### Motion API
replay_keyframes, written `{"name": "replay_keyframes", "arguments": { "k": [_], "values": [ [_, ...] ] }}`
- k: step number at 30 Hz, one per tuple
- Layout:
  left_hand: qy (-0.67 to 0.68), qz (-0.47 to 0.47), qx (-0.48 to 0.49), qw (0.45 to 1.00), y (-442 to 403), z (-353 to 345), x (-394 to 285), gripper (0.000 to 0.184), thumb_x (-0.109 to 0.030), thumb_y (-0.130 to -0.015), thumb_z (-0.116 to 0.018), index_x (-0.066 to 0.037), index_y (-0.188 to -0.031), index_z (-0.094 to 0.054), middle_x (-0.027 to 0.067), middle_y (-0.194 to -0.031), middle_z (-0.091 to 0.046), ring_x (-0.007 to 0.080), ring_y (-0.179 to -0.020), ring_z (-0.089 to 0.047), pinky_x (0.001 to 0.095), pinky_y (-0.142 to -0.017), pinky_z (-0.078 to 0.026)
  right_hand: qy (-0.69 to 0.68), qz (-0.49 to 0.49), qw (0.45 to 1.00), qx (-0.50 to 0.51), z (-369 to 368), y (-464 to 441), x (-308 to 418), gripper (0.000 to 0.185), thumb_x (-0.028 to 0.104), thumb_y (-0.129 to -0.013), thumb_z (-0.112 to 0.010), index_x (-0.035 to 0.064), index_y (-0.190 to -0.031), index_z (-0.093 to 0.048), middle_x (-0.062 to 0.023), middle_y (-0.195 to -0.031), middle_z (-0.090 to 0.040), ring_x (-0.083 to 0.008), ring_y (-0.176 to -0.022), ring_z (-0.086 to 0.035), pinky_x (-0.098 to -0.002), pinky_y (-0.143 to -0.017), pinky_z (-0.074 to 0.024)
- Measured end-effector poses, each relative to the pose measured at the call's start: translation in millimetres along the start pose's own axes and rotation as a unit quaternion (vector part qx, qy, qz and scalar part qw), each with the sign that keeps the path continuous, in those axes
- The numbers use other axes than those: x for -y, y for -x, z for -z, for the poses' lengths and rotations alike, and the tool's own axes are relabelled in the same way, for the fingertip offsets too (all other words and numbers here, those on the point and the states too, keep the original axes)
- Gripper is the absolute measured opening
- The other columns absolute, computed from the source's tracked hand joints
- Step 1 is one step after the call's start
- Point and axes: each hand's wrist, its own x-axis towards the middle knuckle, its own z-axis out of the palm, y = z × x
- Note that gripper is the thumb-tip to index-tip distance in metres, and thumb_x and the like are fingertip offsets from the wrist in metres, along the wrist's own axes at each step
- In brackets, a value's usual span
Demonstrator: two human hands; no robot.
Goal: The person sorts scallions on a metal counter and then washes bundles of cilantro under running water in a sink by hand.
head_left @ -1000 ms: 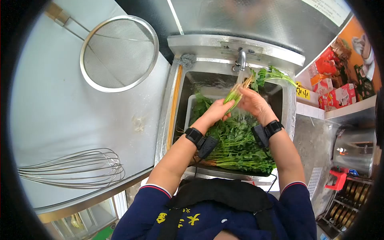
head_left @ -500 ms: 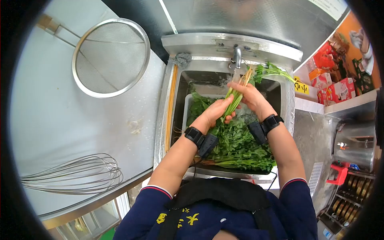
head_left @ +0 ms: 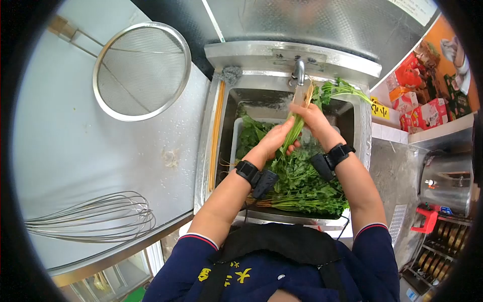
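Under the tap (head_left: 300,73), my two hands grip one bunch of coriander (head_left: 296,132), its pale roots pointing up toward the running water. My left hand (head_left: 273,142) is closed around the lower stems. Higher up, my right hand (head_left: 311,119) closes on the stems near the roots. Below my hands, a heap of loose coriander (head_left: 314,183) lies in the metal sink (head_left: 224,113). More leaves fill a pale tub (head_left: 235,136) on the left side of the sink. A few sprigs (head_left: 347,89) rest on the back right rim.
On the counter (head_left: 55,151) to my left lie a large round strainer (head_left: 143,70) and a wire whisk (head_left: 95,217). Long wooden sticks (head_left: 216,136) and a steel scrubber (head_left: 231,74) sit on the sink's left edge. A red stool (head_left: 426,219) stands at the right.
The hands stay at nearly the same place beneath the tap, still around the coriander, with only a slight shift. The view has moved a little.
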Motion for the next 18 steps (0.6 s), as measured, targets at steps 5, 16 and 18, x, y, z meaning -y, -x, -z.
{"name": "replay_keyframes", "arguments": {
  "k": [5, 16, 18],
  "values": [
    [-0.066, -0.043, -0.009, 0.997, 4, 0, 2, 0.031, -0.035, -0.088, -0.057, -0.005, -0.094, -0.055, 0.0018, -0.069, -0.053, 0.0079, -0.053, -0.048, 0.0243, -0.046, -0.04, -0.11, -0.079, 0.988, -0.074, 0, -3, -2, 0.034, 0.031, -0.083, -0.061, 0.0012, -0.098, -0.06, -0.0065, -0.088, -0.061, -0.017, -0.079, -0.058, -0.0322, -0.068, -0.0463],
    [0.02, -0.081, -0.036, 0.996, 5, -3, 9, 0.033, -0.036, -0.092, -0.051, -0.004, -0.1, -0.052, 0.0047, -0.076, -0.056, 0.0092, -0.058, -0.051, 0.0255, -0.051, -0.045, 0.09, -0.069, 0.991, -0.075, 4, -2, 9, 0.037, 0.036, -0.081, -0.063, 0.0027, -0.098, -0.063, -0.0061, -0.087, -0.064, -0.0151, -0.076, -0.06, -0.0291, -0.068, -0.0478],
    [0.034, -0.08, -0.056, 0.995, 6, 2, 9, 0.034, -0.036, -0.092, -0.051, -0.004, -0.101, -0.051, 0.0056, -0.078, -0.057, 0.0096, -0.059, -0.052, 0.0259, -0.053, -0.046, -0.07, -0.088, 0.993, -0.033, 2, 1, 7, 0.039, 0.038, -0.082, -0.06, 0.0028, -0.098, -0.063, -0.0056, -0.09, -0.063, -0.0145, -0.078, -0.06, -0.0281, -0.07, -0.0473]
  ]
}}
